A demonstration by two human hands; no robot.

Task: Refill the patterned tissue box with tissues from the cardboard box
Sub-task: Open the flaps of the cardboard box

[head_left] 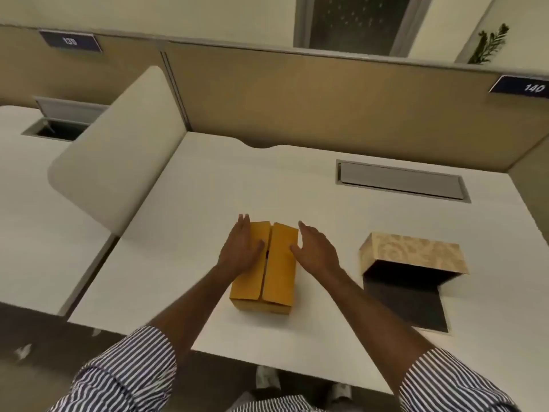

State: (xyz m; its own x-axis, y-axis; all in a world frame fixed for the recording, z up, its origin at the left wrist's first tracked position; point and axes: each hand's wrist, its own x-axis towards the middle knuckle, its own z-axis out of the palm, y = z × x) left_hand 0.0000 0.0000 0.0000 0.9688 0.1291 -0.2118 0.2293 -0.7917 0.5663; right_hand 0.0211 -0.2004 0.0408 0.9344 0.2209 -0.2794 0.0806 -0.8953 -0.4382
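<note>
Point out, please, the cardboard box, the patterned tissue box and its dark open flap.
cardboard box (pixel 277 263): head view, right top flap.
patterned tissue box (pixel 416 251): head view, patterned top.
dark open flap (pixel 407 304): head view, flap's middle.

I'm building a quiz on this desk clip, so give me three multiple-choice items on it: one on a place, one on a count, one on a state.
1. Where is the patterned tissue box relative to the cardboard box?
A. To its right on the desk
B. Stacked on top of it
C. On the floor

2. How many top flaps show on the cardboard box?
A. One
B. Two
C. Four

3. What state is the patterned tissue box in?
A. Sealed shut
B. Crushed flat
C. Open, with its dark flap lying on the desk

Answers:
1. A, it sits apart on the desk at the right.
2. B, two flaps meet at a centre seam, with the left hand on one and the right hand by the other.
3. C, the dark inside faces the camera.
</note>
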